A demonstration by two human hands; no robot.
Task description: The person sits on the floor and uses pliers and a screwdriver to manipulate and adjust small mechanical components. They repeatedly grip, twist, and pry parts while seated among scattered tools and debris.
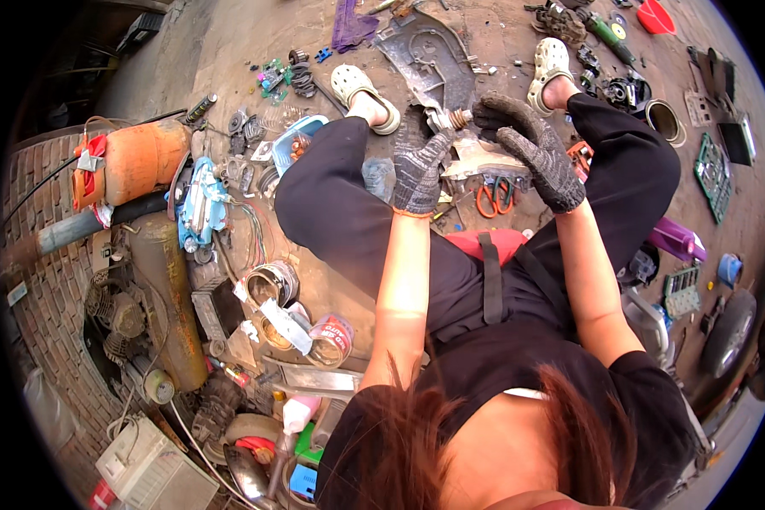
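Observation:
Both my hands wear grey knitted gloves and are between my spread knees. My left hand (420,174) is closed around a small metal part with a ridged, coppery end (459,119), which points toward my right hand. My right hand (542,153) has its fingers and thumb apart, curved toward that part, and nothing shows between them. Below the hands lies a pale, broken-edged metal piece (483,160). Orange-handled scissors or pliers (495,197) rest nearer me. Beyond the hands, a large grey metal casing (429,59) lies on the ground.
At left are an orange gas cylinder (140,161), a light-blue tray (299,140) and several open cans (330,338). On the right lie a green angle grinder (608,38), green circuit boards (714,177) and a wheel (729,333). Small parts litter the ground around my feet.

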